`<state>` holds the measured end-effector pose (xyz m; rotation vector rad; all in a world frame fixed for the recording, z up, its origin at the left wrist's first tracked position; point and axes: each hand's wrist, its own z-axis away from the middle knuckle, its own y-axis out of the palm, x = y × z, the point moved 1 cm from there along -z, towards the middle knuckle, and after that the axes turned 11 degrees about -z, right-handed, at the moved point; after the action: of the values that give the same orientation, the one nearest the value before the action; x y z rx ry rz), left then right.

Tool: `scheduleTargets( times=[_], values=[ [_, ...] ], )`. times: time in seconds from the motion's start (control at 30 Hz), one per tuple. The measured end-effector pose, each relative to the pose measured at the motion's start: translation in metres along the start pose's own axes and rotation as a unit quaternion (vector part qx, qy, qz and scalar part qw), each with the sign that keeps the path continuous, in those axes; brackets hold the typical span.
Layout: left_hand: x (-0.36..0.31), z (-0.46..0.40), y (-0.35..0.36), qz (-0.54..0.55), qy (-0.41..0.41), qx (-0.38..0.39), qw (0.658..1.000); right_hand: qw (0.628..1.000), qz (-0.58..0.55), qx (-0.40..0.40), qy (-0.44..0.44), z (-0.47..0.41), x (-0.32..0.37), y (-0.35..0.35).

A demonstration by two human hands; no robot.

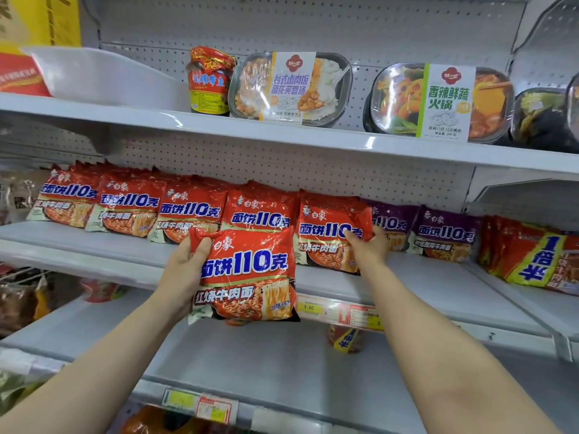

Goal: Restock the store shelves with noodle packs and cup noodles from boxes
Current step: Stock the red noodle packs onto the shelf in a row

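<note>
Fingers curled round noodle pack

Bright, even overhead light, glare flashing off the glossy noodle packs and shelf edge, wide-angle bending at the edges, corners slightly soft.

6 red noodle packs, 2 purple packs, 3 meal trays, 1 jar.
</note>
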<state>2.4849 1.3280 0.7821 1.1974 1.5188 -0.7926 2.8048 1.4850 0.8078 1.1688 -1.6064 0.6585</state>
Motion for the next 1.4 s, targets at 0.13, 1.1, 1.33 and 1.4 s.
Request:
scheduleTargets(
  times=[0.13, 1.1, 1.33, 1.4],
  values=[
    [-0.004, 0.002, -0.002, 0.006, 0.0, 0.005, 1.0, 0.999, 0.01, -0.036, -0.003, 0.001, 0.002, -0.002],
    [-0.02, -0.041, -0.127, -0.012, 0.015, 0.091, 0.996, 0.974, -0.214, -0.016, 0.07, 0.245, 0.061, 0.167],
    [-0.03, -0.047, -0.155, -0.038, 0.073, 0.056, 0.995, 0.976, -0.207, -0.007, 0.068, 0.268, 0.064, 0.191],
    [-0.029, -0.046, -0.159, -0.013, 0.052, 0.043, 0.998, 0.983, -0.175, 0.01, 0.046, 0.274, 0.062, 0.195]
  ],
)
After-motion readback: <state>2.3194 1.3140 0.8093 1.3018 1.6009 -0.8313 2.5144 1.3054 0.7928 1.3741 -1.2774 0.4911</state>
